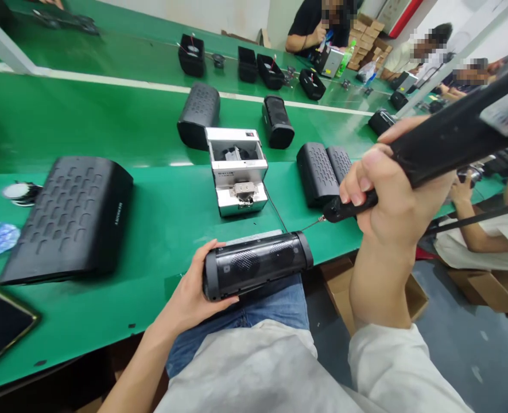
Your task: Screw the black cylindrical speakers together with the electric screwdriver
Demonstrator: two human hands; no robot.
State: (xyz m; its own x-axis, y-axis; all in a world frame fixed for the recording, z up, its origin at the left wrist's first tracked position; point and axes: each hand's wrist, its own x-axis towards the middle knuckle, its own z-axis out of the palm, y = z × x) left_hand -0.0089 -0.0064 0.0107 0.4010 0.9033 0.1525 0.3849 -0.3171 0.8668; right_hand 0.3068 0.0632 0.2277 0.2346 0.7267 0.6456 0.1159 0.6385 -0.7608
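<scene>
A black speaker housing (pixel 258 261) with perforated grilles lies on its side at the front edge of the bench, above my lap. My left hand (pixel 197 287) grips its left end, thumb on top and fingers beneath. In my right hand (pixel 389 186) is a black electric screwdriver (pixel 456 132), held tilted with its bit pointing down-left. The bit's tip reaches the right end of the housing; whether it touches a screw there I cannot tell. Just behind the housing stands a silver screw feeder (pixel 239 172).
A large textured black speaker case (pixel 73 218) stands at left, with a dark tablet-like object (pixel 4 324) in front. More black cases (pixel 318 172) stand beyond the feeder. Open housings (pixel 191 54) line the far bench. Co-workers sit opposite and at right. Cardboard boxes (pixel 340 287) lie below.
</scene>
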